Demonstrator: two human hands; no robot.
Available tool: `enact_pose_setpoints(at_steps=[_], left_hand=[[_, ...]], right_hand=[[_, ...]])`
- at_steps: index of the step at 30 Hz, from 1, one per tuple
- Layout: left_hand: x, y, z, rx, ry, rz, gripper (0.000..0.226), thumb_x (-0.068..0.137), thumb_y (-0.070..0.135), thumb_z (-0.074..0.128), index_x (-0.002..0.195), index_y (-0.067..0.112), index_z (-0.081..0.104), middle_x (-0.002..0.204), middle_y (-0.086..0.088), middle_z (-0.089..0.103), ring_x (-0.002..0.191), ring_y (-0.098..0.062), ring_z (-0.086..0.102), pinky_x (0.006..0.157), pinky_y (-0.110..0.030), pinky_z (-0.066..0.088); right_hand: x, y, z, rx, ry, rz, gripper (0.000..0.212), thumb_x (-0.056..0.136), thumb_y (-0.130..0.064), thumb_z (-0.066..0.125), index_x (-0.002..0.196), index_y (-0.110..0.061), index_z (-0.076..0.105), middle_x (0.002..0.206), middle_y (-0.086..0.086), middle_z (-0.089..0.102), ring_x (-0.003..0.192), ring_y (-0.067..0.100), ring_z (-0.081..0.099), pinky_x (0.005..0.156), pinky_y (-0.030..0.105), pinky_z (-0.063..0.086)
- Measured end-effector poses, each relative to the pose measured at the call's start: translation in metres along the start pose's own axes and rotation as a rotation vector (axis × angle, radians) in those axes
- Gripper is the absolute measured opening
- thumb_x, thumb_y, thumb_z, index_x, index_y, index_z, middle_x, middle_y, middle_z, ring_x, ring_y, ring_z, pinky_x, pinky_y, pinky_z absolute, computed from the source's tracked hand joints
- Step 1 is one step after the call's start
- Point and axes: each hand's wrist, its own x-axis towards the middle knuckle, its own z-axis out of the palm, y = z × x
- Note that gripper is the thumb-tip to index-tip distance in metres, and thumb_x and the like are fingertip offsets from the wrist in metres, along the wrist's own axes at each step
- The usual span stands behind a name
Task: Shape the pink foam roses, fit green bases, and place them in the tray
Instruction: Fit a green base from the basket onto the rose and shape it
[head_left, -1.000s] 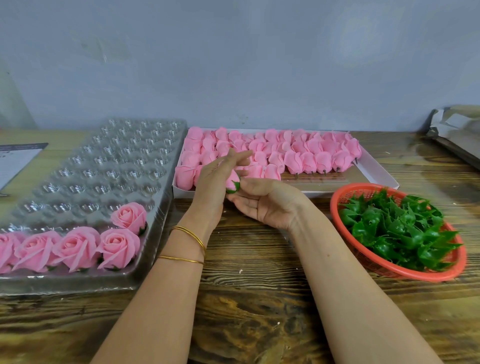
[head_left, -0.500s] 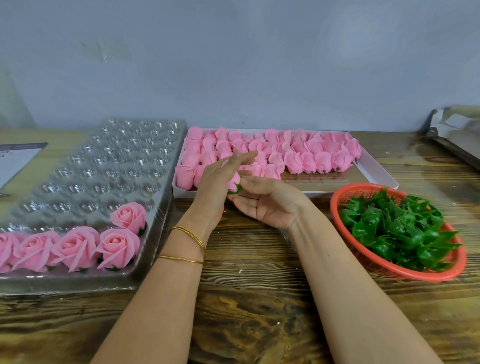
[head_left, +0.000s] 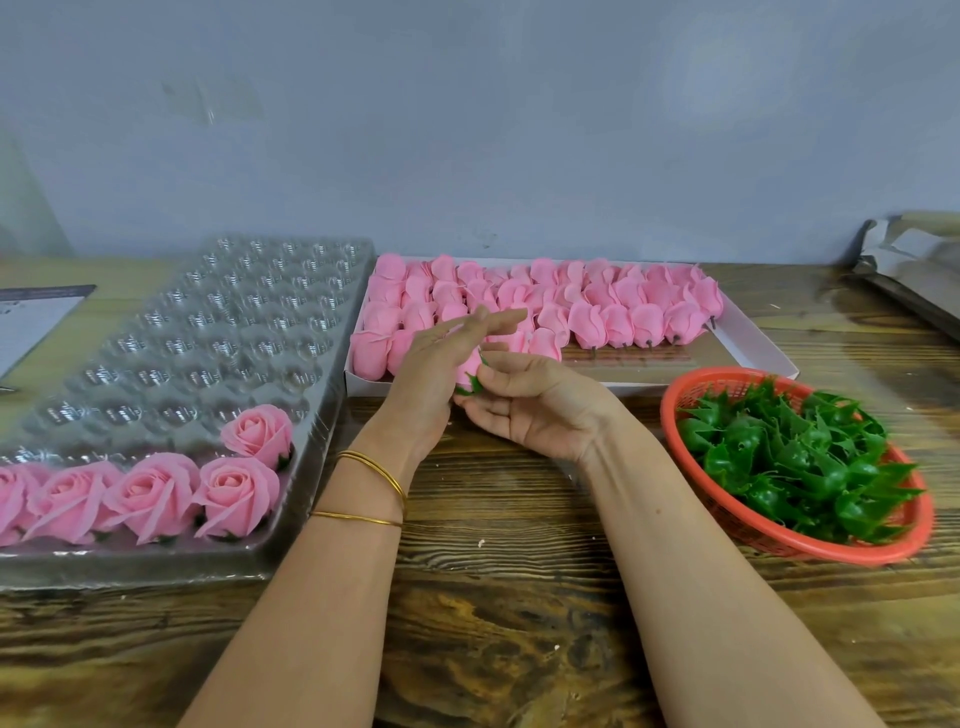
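The counter (head_left: 519, 623) carries a tray (head_left: 208, 332) holding finished roses (head_left: 150, 493) left of the fingers (head_left: 498, 318), a box (head_left: 758, 353) of buds (head_left: 597, 312) behind them and a basket (head_left: 753, 527) of bases (head_left: 789, 457) to their right. The left hand (head_left: 431, 374), straight-fingered, presses the rose (head_left: 466, 370) that the right hand (head_left: 540, 410) grasps in curled fingers.

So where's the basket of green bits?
In the head view, the red basket sits on the right side, just right of the right hand, in front of the white box.
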Motion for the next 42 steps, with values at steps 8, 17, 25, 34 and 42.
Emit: enact_pose_setpoints(at_steps=[8, 17, 25, 34, 42], left_hand=[[0.007, -0.006, -0.004, -0.161, 0.077, 0.004, 0.05, 0.066, 0.037, 0.084, 0.112, 0.024, 0.07, 0.117, -0.008, 0.07, 0.107, -0.019, 0.067, 0.087, -0.033, 0.054], [0.01, -0.02, 0.0, 0.016, 0.03, 0.127, 0.034, 0.066, 0.028, 0.083, 0.095, 0.017, 0.069, 0.083, 0.007, 0.073, 0.088, -0.01, 0.069, 0.077, -0.025, 0.053], [0.007, -0.018, 0.002, -0.05, 0.071, 0.104, 0.006, 0.075, 0.023, 0.08, 0.073, 0.023, 0.074, 0.079, 0.003, 0.075, 0.088, -0.01, 0.072, 0.073, -0.022, 0.056], [0.005, -0.015, 0.007, -0.075, 0.187, 0.056, 0.02, 0.083, 0.025, 0.077, 0.089, 0.006, 0.073, 0.081, -0.002, 0.075, 0.086, -0.014, 0.073, 0.07, -0.025, 0.057], [0.007, -0.018, 0.01, -0.005, 0.235, 0.087, 0.016, 0.089, 0.03, 0.073, 0.079, 0.017, 0.076, 0.083, -0.006, 0.077, 0.085, -0.018, 0.074, 0.07, -0.027, 0.058]], right_hand=[[0.002, -0.002, 0.002, 0.072, 0.022, -0.096, 0.02, 0.092, 0.003, 0.052, 0.105, -0.002, 0.065, 0.09, 0.007, 0.07, 0.082, 0.015, 0.069, 0.074, 0.022, 0.059], [0.008, 0.0, 0.002, 0.134, 0.049, -0.182, 0.036, 0.091, 0.013, 0.045, 0.118, -0.006, 0.062, 0.097, 0.005, 0.072, 0.091, 0.017, 0.069, 0.078, 0.027, 0.059], [0.006, 0.002, 0.004, 0.123, -0.007, -0.116, 0.043, 0.084, 0.01, 0.049, 0.121, -0.009, 0.06, 0.103, 0.005, 0.07, 0.095, 0.017, 0.068, 0.088, 0.029, 0.055], [0.005, 0.003, 0.004, 0.136, -0.009, -0.083, 0.043, 0.077, 0.005, 0.056, 0.118, -0.006, 0.063, 0.103, 0.006, 0.073, 0.091, 0.016, 0.072, 0.081, 0.027, 0.059], [0.007, -0.001, 0.001, 0.027, 0.089, -0.143, 0.035, 0.085, 0.013, 0.051, 0.115, 0.002, 0.065, 0.102, 0.011, 0.073, 0.09, 0.019, 0.072, 0.074, 0.026, 0.059]])
